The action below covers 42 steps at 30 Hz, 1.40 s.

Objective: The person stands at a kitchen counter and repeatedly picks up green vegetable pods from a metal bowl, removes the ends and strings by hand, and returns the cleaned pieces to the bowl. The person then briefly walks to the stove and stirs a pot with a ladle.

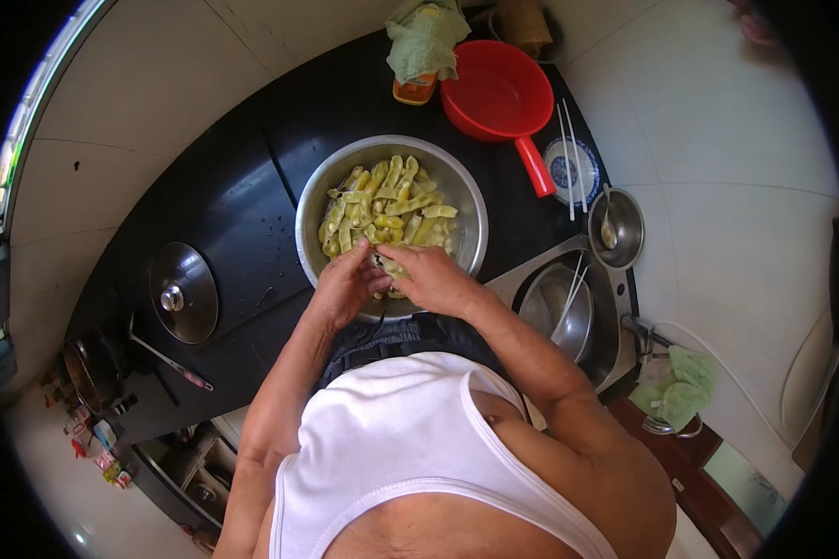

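A wide stainless steel basin [479, 209] stands before me on the black counter. Pale green bean pods [384, 192] are heaped in water inside it, with loose pale beans [449, 241] at the right side. Over the basin's near part, my left hand [346, 283] and my right hand [437, 276] meet. A bean pod [390, 265] with dark spots is gripped between them, partly covered by my right fingers. The thumb of my left hand presses at the pod's upper end, and its other fingers curl beneath.
Behind the basin sits a red plastic ladle [496, 91], beside a cloth-draped bottle [414, 91]. White chopsticks [566, 161] lie across a blue-patterned plate [587, 175]. To the right is a sink [612, 349] holding a metal bowl [552, 300]. A glass lid [185, 293] and ladle [171, 360] lie left.
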Motion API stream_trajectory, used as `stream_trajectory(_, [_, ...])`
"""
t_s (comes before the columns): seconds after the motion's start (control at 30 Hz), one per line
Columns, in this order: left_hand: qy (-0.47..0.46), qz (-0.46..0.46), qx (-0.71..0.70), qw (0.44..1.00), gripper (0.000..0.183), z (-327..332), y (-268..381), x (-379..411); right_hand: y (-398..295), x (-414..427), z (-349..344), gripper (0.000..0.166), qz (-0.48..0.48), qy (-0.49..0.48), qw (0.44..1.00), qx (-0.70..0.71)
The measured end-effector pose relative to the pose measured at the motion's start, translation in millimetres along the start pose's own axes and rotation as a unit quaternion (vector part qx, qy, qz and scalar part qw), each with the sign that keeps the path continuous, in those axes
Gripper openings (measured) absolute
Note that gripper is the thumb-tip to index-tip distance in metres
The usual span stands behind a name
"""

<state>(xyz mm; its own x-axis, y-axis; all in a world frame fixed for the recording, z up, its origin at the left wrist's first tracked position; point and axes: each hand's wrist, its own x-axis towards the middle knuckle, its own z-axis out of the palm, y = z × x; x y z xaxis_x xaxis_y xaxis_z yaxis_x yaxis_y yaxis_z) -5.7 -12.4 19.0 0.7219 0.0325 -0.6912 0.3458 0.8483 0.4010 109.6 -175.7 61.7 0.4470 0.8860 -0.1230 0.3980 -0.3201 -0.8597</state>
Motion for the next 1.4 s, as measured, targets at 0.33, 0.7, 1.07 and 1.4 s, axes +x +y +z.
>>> stream_trajectory(0.33, [-0.03, 0.015, 0.062, 0.998, 0.017, -1.6, 5.0, -3.4, 9.7, 1.2, -5.3, 0.021, 0.028, 0.04, 0.997, 0.053])
stream_trajectory(0.7, [-0.016, -0.031, 0.23, 0.973, 0.022, 0.5, 8.9, -4.9, 27.9, 4.7, -6.1, 0.023, 0.164, -0.053, 0.964, 0.202])
stream_trajectory(1.07, [-0.05, -0.125, 0.312, 0.941, 0.027, 9.7, 23.5, -14.7, 27.9, 1.7, -0.1, 0.021, 0.157, -0.063, 0.974, 0.152])
stream_trajectory(1.4, [-0.029, -0.117, 0.201, 0.972, 0.024, 9.2, 13.2, -11.5, 13.4, -0.4, -1.1, 0.017, -0.075, 0.05, 0.995, -0.03])
